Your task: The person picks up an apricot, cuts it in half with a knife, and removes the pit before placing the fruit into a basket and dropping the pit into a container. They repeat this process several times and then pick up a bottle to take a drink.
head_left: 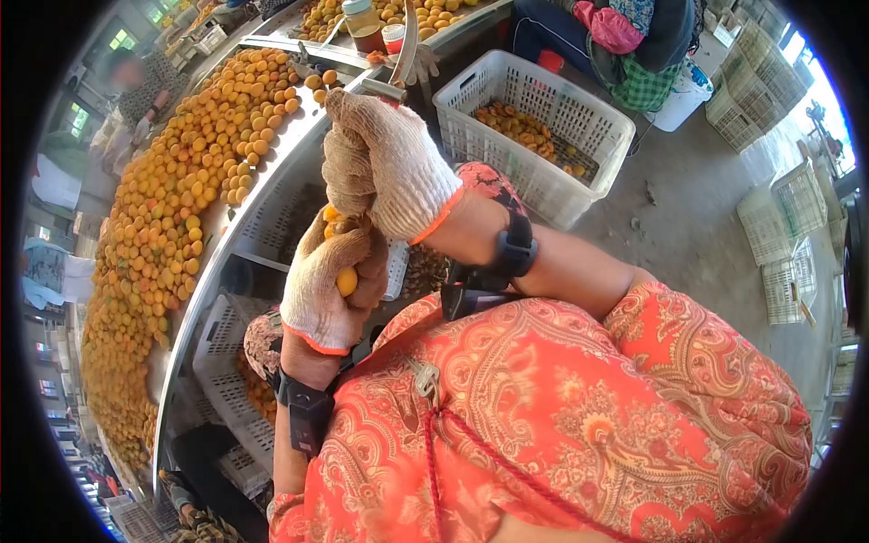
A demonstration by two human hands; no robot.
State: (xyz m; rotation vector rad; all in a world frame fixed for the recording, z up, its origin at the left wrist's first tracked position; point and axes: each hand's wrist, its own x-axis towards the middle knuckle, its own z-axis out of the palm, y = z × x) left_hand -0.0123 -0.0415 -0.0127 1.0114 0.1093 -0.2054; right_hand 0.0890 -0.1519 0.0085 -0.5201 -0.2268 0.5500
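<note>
Both my hands wear dirty white knit gloves with orange cuffs and meet in front of the table edge. My left hand point(330, 281) is closed around small orange fruits point(346, 281); one shows in the palm and another between the fingers at the top. Just above it, my right hand point(385, 167) is curled into a fist, its fingers touching the left glove. A curved blade point(406, 45) with a metal handle end stands right above my right fist; whether the hand holds it cannot be made out.
A metal table point(210, 237) piled with orange fruits point(172, 190) curves along the left. A white crate point(570, 195) with cut fruit stands at the upper right, beside a seated person point(579, 45). More crates are below the table and far right; a jar point(362, 25) stands at the top.
</note>
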